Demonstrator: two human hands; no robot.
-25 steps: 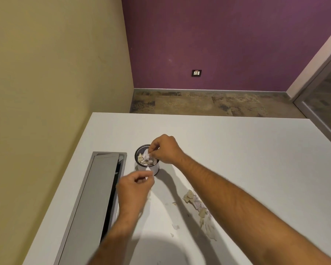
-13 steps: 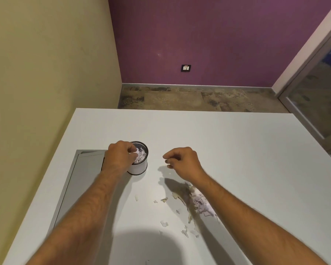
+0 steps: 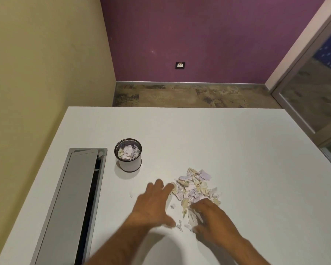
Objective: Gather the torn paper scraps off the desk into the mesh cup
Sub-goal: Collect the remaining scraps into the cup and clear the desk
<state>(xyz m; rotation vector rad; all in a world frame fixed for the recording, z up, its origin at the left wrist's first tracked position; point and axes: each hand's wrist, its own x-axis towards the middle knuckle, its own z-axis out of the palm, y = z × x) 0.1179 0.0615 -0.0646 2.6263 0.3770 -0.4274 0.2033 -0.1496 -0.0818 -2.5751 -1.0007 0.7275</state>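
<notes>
The fingers (image 3: 161, 186) of the left hand (image 3: 153, 202) are spreading flat and empty at the left edge of the pile of pale torn paper scraps (image 3: 194, 188) on the white desk (image 3: 237, 150), the right hand (image 3: 212, 220) is curling over its near edge, and the black mesh cup (image 3: 128, 155) is standing farther left.

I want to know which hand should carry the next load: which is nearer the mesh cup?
Left. The left hand lies nearer the mesh cup, just this side of it; the right hand lies farther right, on the scrap pile.
</notes>
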